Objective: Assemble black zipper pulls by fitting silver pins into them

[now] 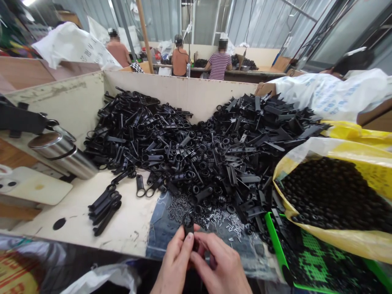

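At the near edge of the bench my left hand (175, 263) and my right hand (221, 267) meet, fingers pinched together around one small black plastic part (188, 223) that sticks up between the fingertips. Just beyond them lies a scatter of small metal pins (211, 216) on a clear plastic sheet. Behind that a big heap of black plastic parts (196, 147) fills the white-walled bench (76, 106).
A yellow bag of small black rings (333, 196) sits at right over a green crate (277, 245). A short stack of assembled black pieces (104, 208) lies at left, near a steel flask (63, 155). Three people sit at a far table with their backs turned.
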`<action>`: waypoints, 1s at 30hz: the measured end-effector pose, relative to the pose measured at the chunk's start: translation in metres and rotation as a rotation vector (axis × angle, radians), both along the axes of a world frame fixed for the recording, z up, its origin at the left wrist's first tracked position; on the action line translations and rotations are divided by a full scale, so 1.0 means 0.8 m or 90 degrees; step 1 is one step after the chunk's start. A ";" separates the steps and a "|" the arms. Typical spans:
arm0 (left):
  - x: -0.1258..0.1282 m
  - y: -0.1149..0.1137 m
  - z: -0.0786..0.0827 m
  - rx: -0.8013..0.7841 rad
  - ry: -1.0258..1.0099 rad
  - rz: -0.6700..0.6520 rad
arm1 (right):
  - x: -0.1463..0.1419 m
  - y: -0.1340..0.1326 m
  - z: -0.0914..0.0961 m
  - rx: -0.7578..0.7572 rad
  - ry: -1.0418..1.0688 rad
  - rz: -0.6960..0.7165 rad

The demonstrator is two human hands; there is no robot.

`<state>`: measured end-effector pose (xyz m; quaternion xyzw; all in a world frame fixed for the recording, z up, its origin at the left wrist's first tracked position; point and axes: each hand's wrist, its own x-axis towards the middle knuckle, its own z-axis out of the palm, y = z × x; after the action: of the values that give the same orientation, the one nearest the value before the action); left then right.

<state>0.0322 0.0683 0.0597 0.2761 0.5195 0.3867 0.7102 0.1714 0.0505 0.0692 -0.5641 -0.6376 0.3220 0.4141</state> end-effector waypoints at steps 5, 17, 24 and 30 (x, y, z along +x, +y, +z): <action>-0.028 -0.002 0.031 0.061 0.073 -0.275 | 0.024 0.016 0.029 -0.255 0.168 -0.012; -0.044 -0.031 0.054 0.050 0.229 -0.325 | 0.003 0.027 0.029 -0.139 0.082 0.183; -0.068 -0.010 0.059 0.372 0.343 -0.304 | 0.005 0.042 0.030 -0.035 0.080 0.051; -0.106 -0.013 0.043 0.499 0.569 -0.134 | -0.027 0.063 0.030 -0.065 0.027 0.144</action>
<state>-0.0530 0.0581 0.0940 0.7030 0.5561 0.3238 0.3028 0.1499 0.1011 0.0929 -0.5024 -0.6709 0.4105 0.3591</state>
